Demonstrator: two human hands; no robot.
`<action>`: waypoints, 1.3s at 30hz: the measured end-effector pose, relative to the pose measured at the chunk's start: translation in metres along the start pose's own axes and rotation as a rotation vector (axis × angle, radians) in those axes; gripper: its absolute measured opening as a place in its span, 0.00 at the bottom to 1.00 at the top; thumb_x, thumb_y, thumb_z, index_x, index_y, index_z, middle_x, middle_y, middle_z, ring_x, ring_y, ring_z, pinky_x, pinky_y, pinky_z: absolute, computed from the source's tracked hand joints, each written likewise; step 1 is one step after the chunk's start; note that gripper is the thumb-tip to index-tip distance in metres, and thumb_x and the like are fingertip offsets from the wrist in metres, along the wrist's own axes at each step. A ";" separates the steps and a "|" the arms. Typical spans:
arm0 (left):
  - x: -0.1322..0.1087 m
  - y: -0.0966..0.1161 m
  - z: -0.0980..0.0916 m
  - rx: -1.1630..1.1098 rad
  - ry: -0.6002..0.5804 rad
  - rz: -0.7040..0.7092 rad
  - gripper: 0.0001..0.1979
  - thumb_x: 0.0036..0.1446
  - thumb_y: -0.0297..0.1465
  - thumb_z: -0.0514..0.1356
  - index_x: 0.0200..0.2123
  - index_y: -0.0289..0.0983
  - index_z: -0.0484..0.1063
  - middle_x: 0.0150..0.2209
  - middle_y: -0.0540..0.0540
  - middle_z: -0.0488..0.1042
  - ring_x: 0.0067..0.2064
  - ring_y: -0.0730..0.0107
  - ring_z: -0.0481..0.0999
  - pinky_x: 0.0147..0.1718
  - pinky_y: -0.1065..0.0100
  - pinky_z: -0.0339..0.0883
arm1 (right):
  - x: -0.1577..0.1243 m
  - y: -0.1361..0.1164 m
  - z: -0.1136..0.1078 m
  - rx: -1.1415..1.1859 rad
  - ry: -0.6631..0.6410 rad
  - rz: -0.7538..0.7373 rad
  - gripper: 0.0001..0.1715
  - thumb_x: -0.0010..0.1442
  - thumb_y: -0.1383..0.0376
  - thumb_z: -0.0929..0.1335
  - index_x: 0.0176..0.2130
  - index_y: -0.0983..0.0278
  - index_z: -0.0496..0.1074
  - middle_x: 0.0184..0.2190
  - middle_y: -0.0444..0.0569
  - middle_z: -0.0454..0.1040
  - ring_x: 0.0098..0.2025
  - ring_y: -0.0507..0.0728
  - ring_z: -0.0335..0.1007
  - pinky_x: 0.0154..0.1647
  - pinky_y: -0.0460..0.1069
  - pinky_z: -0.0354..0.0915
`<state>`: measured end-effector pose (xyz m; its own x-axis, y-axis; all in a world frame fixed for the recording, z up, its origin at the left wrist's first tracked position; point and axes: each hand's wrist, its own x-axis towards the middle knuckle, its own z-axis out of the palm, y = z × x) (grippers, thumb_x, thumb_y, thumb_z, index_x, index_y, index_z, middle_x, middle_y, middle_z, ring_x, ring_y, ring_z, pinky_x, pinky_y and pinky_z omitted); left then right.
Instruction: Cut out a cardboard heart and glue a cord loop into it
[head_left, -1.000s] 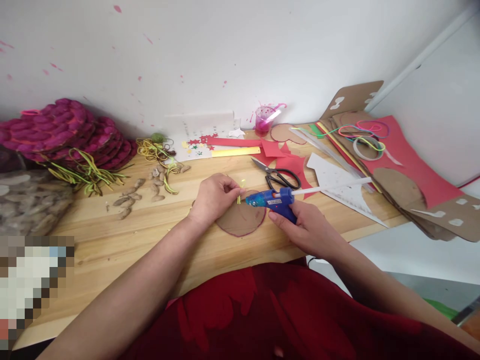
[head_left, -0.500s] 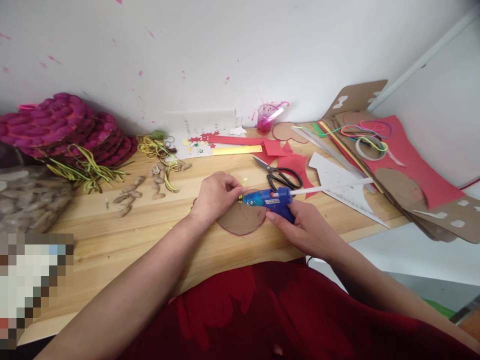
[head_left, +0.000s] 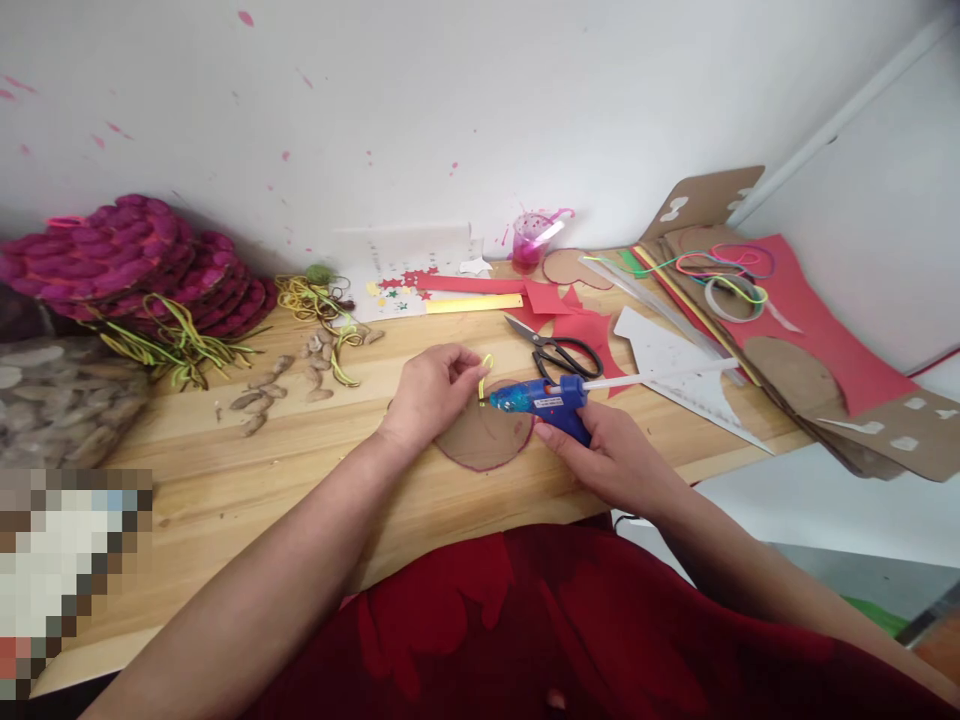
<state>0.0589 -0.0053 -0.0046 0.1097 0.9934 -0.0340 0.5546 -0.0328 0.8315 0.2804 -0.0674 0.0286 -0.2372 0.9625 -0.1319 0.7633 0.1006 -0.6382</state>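
My right hand [head_left: 600, 450] is wrapped round the handle of a blue glue gun [head_left: 559, 402], which has a long clear glue stick in its back. The gun's nozzle points left, at a thin yellow string [head_left: 485, 378]. Thumb and fingertips of my left hand [head_left: 442, 385] pinch this string just above a round piece of cardboard [head_left: 484, 440] with a dark red edge. The cardboard lies flat on the wooden table [head_left: 300, 520], partly under my left hand and the gun. Behind the gun lie black-handled scissors [head_left: 566, 355].
Purple shell-covered pieces [head_left: 127, 250] and a bag of peanuts [head_left: 60, 400] stand at the left, with loose peanut shells [head_left: 259, 395] nearby. Behind are a cup of pink paint [head_left: 529, 245] and paper stars. A white set square [head_left: 675, 370], red paper and tape [head_left: 735, 298] lie right.
The loop of yellow string now shows more plainly between my left fingertips and the nozzle. Both hands have hardly moved; the view has shifted slightly.
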 end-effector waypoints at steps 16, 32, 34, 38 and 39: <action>-0.044 -0.006 -0.016 0.381 -0.131 0.356 0.36 0.52 0.33 0.70 0.61 0.44 0.59 0.56 0.40 0.70 0.59 0.51 0.68 0.56 0.50 0.65 | -0.006 0.004 0.000 0.060 0.002 0.084 0.22 0.65 0.49 0.63 0.30 0.63 0.67 0.21 0.47 0.72 0.25 0.56 0.67 0.26 0.48 0.57; -0.036 -0.017 -0.023 0.181 -0.175 0.429 0.40 0.53 0.27 0.69 0.66 0.48 0.57 0.56 0.45 0.74 0.58 0.57 0.69 0.59 0.53 0.63 | 0.005 0.003 0.005 0.043 0.011 0.039 0.19 0.65 0.50 0.64 0.32 0.62 0.68 0.22 0.47 0.73 0.27 0.58 0.70 0.27 0.49 0.58; -0.035 -0.017 -0.024 0.165 -0.197 0.415 0.40 0.54 0.27 0.68 0.67 0.48 0.56 0.55 0.46 0.75 0.58 0.57 0.68 0.59 0.53 0.63 | 0.005 0.003 0.006 0.038 0.013 0.042 0.19 0.64 0.50 0.64 0.32 0.62 0.68 0.22 0.48 0.73 0.27 0.57 0.70 0.26 0.49 0.58; -0.033 -0.018 -0.025 0.157 -0.216 0.396 0.40 0.55 0.28 0.68 0.68 0.46 0.57 0.55 0.45 0.75 0.57 0.57 0.66 0.59 0.53 0.62 | 0.003 0.004 0.005 0.041 0.005 0.047 0.20 0.64 0.50 0.64 0.33 0.63 0.69 0.23 0.48 0.73 0.26 0.57 0.69 0.26 0.49 0.57; -0.033 -0.018 -0.025 0.156 -0.217 0.394 0.40 0.54 0.28 0.68 0.68 0.46 0.57 0.55 0.45 0.75 0.57 0.57 0.66 0.59 0.53 0.62 | 0.003 0.004 0.004 0.044 -0.001 0.045 0.20 0.64 0.50 0.64 0.33 0.63 0.69 0.23 0.48 0.73 0.26 0.57 0.69 0.25 0.49 0.57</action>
<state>0.0247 -0.0350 -0.0045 0.4970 0.8567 0.1380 0.5515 -0.4346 0.7120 0.2798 -0.0655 0.0227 -0.2038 0.9655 -0.1620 0.7459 0.0460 -0.6644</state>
